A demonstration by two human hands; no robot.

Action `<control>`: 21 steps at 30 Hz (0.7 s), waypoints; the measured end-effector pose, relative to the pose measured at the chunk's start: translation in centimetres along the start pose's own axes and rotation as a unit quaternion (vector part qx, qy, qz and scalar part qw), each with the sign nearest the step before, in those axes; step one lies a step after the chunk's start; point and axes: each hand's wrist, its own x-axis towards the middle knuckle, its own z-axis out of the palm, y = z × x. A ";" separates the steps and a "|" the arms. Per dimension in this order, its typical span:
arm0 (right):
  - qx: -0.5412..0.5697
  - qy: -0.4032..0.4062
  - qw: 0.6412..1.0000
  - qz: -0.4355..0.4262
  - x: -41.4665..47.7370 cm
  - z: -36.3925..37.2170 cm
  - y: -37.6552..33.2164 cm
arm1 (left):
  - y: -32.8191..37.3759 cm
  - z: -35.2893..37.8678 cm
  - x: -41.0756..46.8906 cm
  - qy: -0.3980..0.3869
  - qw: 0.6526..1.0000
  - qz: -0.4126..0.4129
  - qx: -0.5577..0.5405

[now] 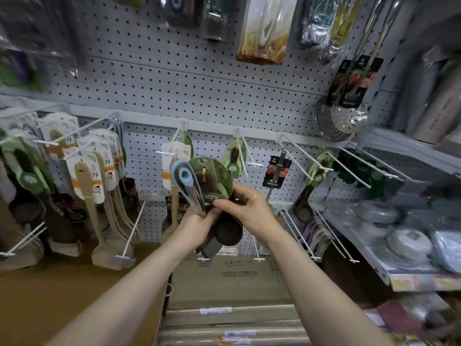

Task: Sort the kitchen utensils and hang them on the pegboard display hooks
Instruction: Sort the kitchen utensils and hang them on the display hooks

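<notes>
Head view: your left hand (197, 222) grips a bundle of utensils (193, 188) before the pegboard (174, 83), your right hand (249, 208) pinching its green card (217, 176); sorting seems underway, so next thread 1 onto a matching hook (249, 152)

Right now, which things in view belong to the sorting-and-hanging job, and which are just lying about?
Job: left hand gripping the blue-handled utensil; right hand holding the green-carded spoons; pegboard; bare white hook.
Lying about: cardboard boxes; pan lids at the right.
</notes>
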 end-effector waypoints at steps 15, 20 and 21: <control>-0.032 -0.058 0.997 -0.026 2.8 9.5 -0.7 | -0.3 -7.8 -3.3 0.133 0.984 -0.032 -0.118; -0.011 -0.081 0.997 0.014 2.5 13.2 1.6 | -3.2 -10.7 -5.8 0.160 0.968 -0.087 -0.175; -0.002 -0.074 0.997 0.021 2.3 13.6 1.9 | -3.7 -11.2 -6.3 0.168 0.965 -0.103 -0.174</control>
